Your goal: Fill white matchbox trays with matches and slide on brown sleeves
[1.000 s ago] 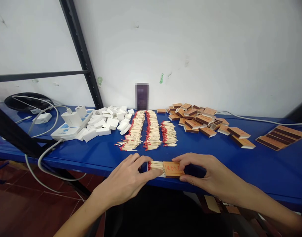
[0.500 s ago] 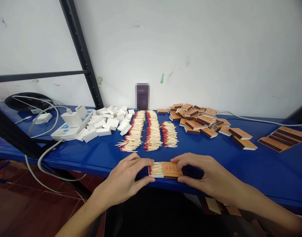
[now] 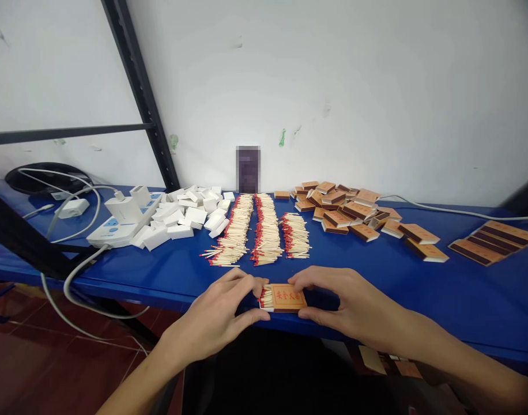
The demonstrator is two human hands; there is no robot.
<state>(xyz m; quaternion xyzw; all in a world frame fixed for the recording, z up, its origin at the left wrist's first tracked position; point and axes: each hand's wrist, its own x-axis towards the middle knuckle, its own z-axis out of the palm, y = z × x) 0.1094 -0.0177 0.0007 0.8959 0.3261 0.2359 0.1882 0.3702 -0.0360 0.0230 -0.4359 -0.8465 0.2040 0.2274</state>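
At the table's front edge, my left hand (image 3: 229,311) pinches the left end of a white matchbox tray (image 3: 266,308) holding red-tipped matches. My right hand (image 3: 335,297) grips the right end of the orange matchbox sleeve (image 3: 289,298), thumb on the near side and fingers on the far side. The sleeve covers most of the tray, and a short stretch of matches shows at its left. Beyond my hands lie three rows of loose matches: a left row (image 3: 236,230), a middle row (image 3: 267,230) and a shorter right row (image 3: 295,236).
White empty-looking trays (image 3: 181,213) are heaped at the left beside a power strip (image 3: 117,227) with cables. Filled-in sleeves or matchboxes (image 3: 346,207) pile up at the right, with flat sleeves (image 3: 495,242) farther right. A black shelf post (image 3: 138,86) rises at the left.
The sleeve has slid left over the tray with my right hand, so fewer matches show. My left hand stays nearly in place on the tray's end.
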